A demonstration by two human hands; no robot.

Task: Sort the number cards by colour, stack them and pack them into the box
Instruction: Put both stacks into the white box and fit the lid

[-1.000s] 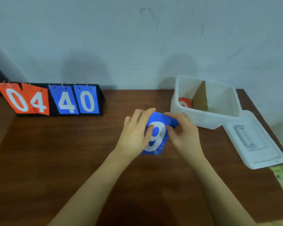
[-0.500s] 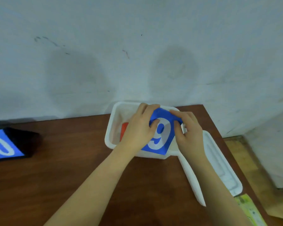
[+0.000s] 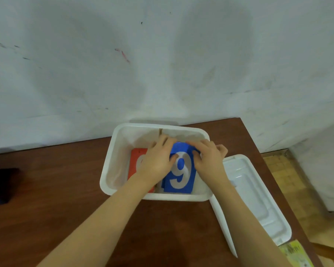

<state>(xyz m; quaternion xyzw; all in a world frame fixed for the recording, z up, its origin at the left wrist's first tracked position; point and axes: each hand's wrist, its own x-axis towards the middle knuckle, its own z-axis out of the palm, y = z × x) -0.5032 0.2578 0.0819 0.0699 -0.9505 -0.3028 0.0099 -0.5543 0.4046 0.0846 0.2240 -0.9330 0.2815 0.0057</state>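
Note:
A stack of blue number cards (image 3: 179, 174) with a white 9 on top lies inside the right half of the white plastic box (image 3: 112, 160). My left hand (image 3: 158, 160) grips its left edge and my right hand (image 3: 208, 158) grips its upper right edge. A stack of red cards (image 3: 136, 160) lies in the box's left half, partly hidden by my left hand. A brown cardboard divider (image 3: 160, 132) shows at the back of the box, between the two halves.
The box's white lid (image 3: 255, 199) lies upside down on the wooden table, just right of the box. The black flip scoreboard (image 3: 0, 185) sits at the far left edge. A yellow-green paper (image 3: 295, 253) lies at the table's right corner. A wall stands close behind.
Both hands carried the blue stack from above the table to the right and lowered it into the box's right half. My view turned right and down, so the scoreboard has slid to the left edge.

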